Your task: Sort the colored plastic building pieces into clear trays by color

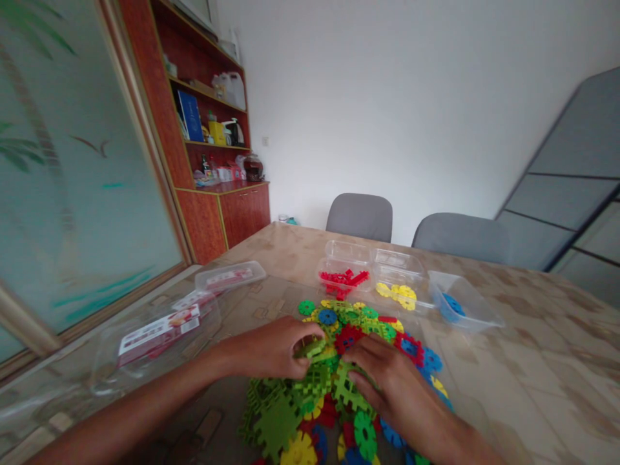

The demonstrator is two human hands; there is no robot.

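A heap of plastic building pieces lies on the table in front of me. My left hand (278,349) is closed at the left of the heap, with a light green interlocking piece (314,349) between thumb and fingers. To its right, my right hand (387,371) reaches into the heap with curled fingers; whatever its fingertips hold is hidden. Just beyond those fingertips is a red notched piece (347,337). Flat green square pieces (278,423) are stacked at the near left. Toothed discs surround them, among them a green disc (365,434) and a yellow disc (299,449).
Behind the heap stand clear tubs: one with red pieces (345,279), one with yellow discs (398,294), one with blue discs (451,306). At left lie clear plastic containers with a printed card (159,332). Grey chairs (359,216) stand across the table (547,361).
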